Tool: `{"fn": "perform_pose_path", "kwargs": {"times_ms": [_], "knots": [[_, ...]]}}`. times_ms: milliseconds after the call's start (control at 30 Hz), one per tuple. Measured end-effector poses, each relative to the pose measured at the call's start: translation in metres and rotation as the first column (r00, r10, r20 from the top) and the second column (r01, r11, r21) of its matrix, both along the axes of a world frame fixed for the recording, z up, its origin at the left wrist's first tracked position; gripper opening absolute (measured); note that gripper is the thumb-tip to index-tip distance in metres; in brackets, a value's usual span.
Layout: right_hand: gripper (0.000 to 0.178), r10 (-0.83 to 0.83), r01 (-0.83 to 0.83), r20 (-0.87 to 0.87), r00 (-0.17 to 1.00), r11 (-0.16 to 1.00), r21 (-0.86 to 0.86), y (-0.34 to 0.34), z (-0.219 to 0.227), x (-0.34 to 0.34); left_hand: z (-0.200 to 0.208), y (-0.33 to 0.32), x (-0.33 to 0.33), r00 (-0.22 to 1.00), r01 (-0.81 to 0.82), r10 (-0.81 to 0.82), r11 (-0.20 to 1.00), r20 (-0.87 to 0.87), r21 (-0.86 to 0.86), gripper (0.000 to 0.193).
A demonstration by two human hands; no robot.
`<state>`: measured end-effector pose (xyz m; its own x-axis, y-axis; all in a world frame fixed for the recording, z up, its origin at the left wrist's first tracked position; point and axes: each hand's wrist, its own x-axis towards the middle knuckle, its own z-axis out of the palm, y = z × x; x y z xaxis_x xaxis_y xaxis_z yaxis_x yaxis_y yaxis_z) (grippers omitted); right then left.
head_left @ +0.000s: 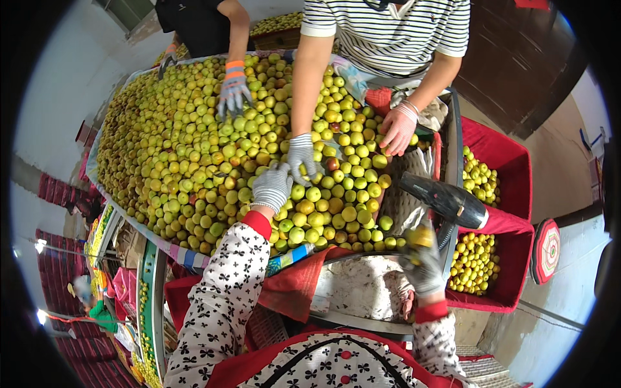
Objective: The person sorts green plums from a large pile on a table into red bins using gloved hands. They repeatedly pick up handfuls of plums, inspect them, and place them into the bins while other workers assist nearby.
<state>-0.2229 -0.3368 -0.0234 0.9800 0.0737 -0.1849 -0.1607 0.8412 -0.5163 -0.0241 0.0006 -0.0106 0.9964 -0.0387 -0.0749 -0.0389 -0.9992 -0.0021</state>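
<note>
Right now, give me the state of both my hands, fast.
Left hand: on the fruit pile; cannot tell whether it grips any.
Right hand: apparently holding a yellow-green fruit, but too blurred to be sure.

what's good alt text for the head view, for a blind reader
The wearer's gloved left hand touches a large heap of yellow-green fruit; the gloved right hand, blurred, seems to hold a fruit. Opposite, one co-worker in stripes and another in black also reach in.

Round yellow-green fruit in a heap
</note>
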Motion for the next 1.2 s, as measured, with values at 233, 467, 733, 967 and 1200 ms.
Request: {"fn": "perform_pose_path", "kwargs": {"times_ms": [233,467,733,967,1200], "knots": [[0.034,-0.447,0.479,-0.201,0.872,0.863,0.161,-0.06,-0.021,-0.063,-0.028,-0.008,-0.036,0.983,0.14,-0.033,0.769,0.18,-0.624,0.018],[0.021,0.087,0.146,0.205,0.975,0.446,-0.883,0.052,-0.039,0.027,-0.059,-0.033,-0.157,0.944,-0.326,-0.019,0.077,-0.328,-0.942,0.012],[0.024,0.529,0.293,-0.181,0.829,-0.687,-0.665,0.112,-0.075,0.144,-0.023,-0.031,-0.214,0.836,-0.514,-0.083,-0.465,-0.543,-0.72,0.021],[0.049,0.449,-0.068,-0.167,0.878,-0.227,-0.971,0.093,-0.05,0.133,-0.033,-0.029,-0.226,0.778,-0.561,-0.386,-0.782,-0.496,-0.271,0.064],[0.061,0.777,-0.243,0.028,0.628,0.231,-0.942,0.111,-0.021,0.079,-0.036,-0.025,-0.218,0.777,-0.533,-0.464,-0.844,-0.424,-0.052,0.049]]}}
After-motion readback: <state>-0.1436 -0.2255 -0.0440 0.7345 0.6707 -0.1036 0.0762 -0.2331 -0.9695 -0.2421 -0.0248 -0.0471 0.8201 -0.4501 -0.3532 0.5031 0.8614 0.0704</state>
